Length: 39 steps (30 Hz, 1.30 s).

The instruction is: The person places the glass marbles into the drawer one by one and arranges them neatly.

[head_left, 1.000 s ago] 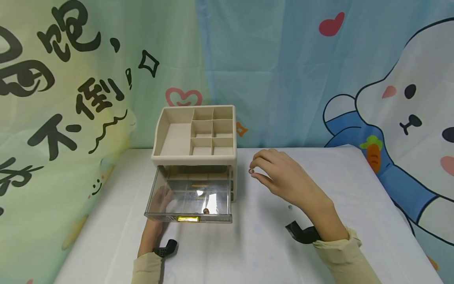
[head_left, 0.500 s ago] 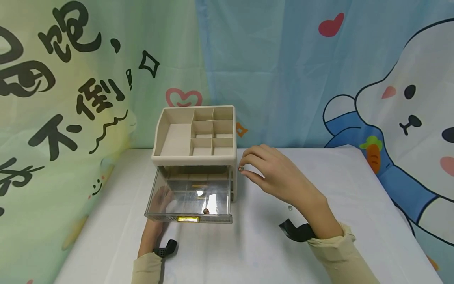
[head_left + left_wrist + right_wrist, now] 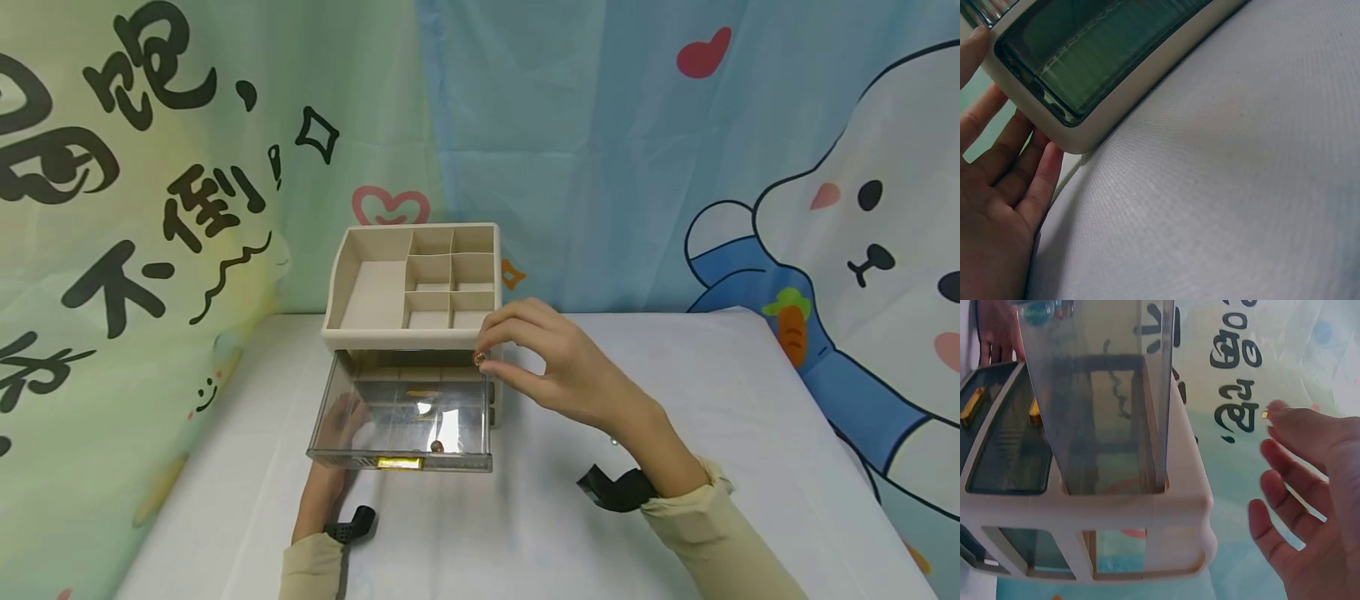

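A cream desktop drawer organizer (image 3: pixel 412 339) stands on the table with its clear top drawer (image 3: pixel 397 408) pulled out. My right hand (image 3: pixel 543 354) pinches a small shiny brown bead (image 3: pixel 480 358) between thumb and fingertips, right at the drawer's right rear corner. In the right wrist view, only a golden speck of the bead (image 3: pixel 1265 415) shows past the thumb. A brown bead (image 3: pixel 437 447) lies inside the drawer near its front. Seen partly through the drawer, my left hand (image 3: pixel 1004 200) rests extended fingers against the organizer's left side, thumb near its front edge.
Several dividers split the organizer's top tray (image 3: pixel 427 273). A small clear bead (image 3: pixel 614 441) lies on the white tablecloth (image 3: pixel 540 533), partly hidden by the right wrist. Closed drawers with gold handles (image 3: pixel 972 405) sit below the open one. A printed curtain (image 3: pixel 517 125) hangs behind.
My right hand has moved left with the pinched bead, from beside the organizer to the edge of the open drawer. The left hand and the drawer have stayed put.
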{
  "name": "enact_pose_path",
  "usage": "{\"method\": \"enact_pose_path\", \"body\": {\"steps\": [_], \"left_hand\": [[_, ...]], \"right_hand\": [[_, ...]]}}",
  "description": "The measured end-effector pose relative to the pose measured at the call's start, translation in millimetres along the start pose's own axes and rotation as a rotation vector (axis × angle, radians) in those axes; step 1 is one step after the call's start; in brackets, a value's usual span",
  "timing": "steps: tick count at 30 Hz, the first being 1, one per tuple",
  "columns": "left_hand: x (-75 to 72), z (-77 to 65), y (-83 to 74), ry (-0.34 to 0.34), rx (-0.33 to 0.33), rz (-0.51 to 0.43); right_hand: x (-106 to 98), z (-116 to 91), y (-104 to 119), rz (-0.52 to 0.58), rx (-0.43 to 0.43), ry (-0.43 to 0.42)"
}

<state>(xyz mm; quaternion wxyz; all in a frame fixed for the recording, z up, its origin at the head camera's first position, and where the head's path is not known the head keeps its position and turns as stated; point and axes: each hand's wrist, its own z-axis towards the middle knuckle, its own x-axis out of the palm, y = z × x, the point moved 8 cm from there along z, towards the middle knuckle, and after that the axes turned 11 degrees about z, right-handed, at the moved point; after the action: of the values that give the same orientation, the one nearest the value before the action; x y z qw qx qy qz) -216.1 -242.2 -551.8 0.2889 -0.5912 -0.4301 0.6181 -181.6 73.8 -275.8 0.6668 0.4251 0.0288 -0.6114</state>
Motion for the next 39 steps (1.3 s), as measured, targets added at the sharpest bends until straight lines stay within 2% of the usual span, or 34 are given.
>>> {"method": "enact_pose_path", "body": {"steps": [6, 12, 21, 32, 39], "left_hand": [[0.6, 0.7, 1.0, 0.011, -0.003, -0.017], [1.0, 0.0, 0.9, 0.016, -0.001, -0.006], [-0.1, -0.7, -0.9, 0.013, -0.001, -0.011], [-1.0, -0.4, -2.3, 0.004, -0.004, -0.042], [-0.1, -1.6, 0.1, 0.015, 0.002, -0.069]], "right_hand": [[5, 6, -2, 0.121, -0.047, -0.056], [17, 7, -13, 0.212, -0.034, -0.015], [36, 14, -20, 0.33, 0.002, 0.197], [58, 18, -21, 0.339, 0.068, 0.413], [70, 20, -29, 0.309, 0.199, 0.547]]}}
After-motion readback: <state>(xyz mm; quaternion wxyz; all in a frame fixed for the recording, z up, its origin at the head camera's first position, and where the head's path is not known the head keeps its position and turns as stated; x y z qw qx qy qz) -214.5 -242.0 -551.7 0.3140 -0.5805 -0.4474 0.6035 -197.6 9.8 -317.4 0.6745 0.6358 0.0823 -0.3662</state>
